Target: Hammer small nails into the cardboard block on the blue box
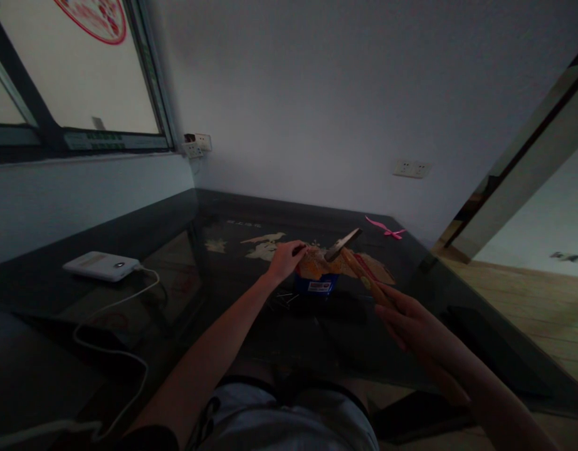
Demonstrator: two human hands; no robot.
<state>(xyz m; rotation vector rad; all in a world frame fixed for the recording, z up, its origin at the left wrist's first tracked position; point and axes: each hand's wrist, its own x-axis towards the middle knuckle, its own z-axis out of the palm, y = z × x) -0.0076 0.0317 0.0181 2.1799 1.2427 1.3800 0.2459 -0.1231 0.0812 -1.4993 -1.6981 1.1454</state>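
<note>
Gripped the hammer [363, 274] in the right hand [404, 316], right of centre, and slanted its handle up-left toward the orange-brown piece [313, 269] on the blue box [320, 287], mid-frame. Set the nearer left hand [286, 259] at that piece's left edge; could not tell its grip pinched from loose.

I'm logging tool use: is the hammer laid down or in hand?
In hand: the right hand grips the hammer by its wooden handle. Whether its head touches anything is unclear.
</note>
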